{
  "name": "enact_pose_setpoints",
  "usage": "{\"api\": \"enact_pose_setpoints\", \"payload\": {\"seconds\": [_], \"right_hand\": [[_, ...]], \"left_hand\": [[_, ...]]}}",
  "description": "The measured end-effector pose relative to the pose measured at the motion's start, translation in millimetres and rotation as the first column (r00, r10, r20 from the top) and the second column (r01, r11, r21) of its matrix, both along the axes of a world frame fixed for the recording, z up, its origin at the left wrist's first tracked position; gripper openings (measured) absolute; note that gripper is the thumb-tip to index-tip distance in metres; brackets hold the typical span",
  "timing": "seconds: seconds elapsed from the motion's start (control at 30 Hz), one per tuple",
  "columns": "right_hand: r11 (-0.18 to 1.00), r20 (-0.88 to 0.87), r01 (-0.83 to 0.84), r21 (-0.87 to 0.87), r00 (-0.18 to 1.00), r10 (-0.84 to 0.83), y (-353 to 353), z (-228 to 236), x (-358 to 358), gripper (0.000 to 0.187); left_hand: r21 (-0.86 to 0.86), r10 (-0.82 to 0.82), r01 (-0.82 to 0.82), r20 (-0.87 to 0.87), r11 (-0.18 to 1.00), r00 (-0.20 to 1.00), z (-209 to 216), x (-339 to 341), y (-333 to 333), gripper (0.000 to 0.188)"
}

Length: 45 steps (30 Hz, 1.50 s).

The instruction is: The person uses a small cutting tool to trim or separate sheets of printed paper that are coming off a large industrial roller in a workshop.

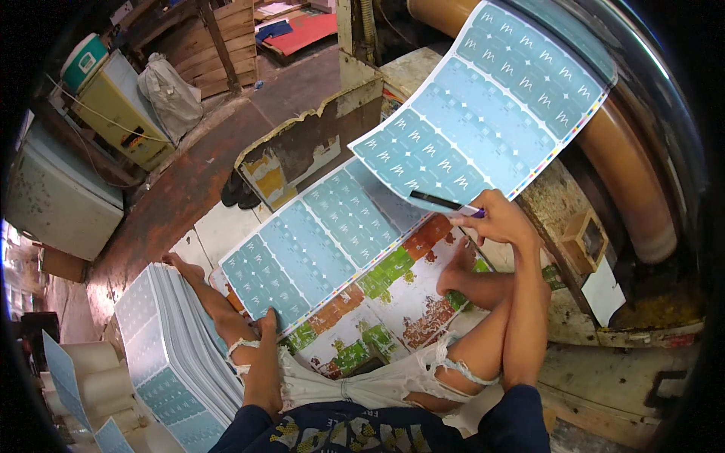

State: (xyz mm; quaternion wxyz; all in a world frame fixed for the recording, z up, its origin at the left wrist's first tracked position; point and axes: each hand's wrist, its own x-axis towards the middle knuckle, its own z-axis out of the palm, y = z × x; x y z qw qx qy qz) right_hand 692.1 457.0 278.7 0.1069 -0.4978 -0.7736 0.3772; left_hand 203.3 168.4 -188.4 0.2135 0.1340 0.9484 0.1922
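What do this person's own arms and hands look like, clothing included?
Both the left hand and right hand are ungloved, and the forearms are bare. Dark navy sleeves belong to a matching shirt with a yellow and grey print.

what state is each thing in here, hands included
right hand: closed around a black-and-purple tool
left hand: at the near edge of the lower printed sheet, grip unclear
lower printed sheet: spread out, partly covered by the upper one
upper printed sheet: raised, curved
sheet stack: piled high
white shorts: torn, frayed
painted boards: paint worn, patchy
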Motion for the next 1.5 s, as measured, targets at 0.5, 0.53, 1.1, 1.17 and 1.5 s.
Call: {"api": "enact_pose_setpoints", "payload": {"seconds": [0.5,0.53,1.1,1.17,1.5], "right_hand": [[0.836,0.121,-0.384,-0.392,0.879,0.460,-43,-35,-74,0.029],[0.833,0.098,-0.361,-0.419,0.894,0.437,-46,-35,-74,0.029],[0.967,-0.418,-0.047,-0.252,0.906,-0.065,2,-24,2,0.035],[0.970,-0.561,0.223,-0.097,0.793,-0.238,9,-18,28,0.031],[0.401,-0.814,0.887,0.228,0.400,-0.421,123,36,176,0.030]], "left_hand": [[0.422,-0.578,-0.556,0.805,0.716,-0.134,270,218,175,0.050],[0.394,-0.530,-0.527,0.837,0.753,-0.133,285,226,178,0.028],[0.592,-0.548,-0.324,0.806,0.738,0.223,210,140,116,0.058],[0.575,-0.509,-0.318,0.817,0.753,0.272,220,145,111,0.059],[0.650,-0.529,-0.292,0.750,0.701,0.398,211,119,77,0.053]]}}
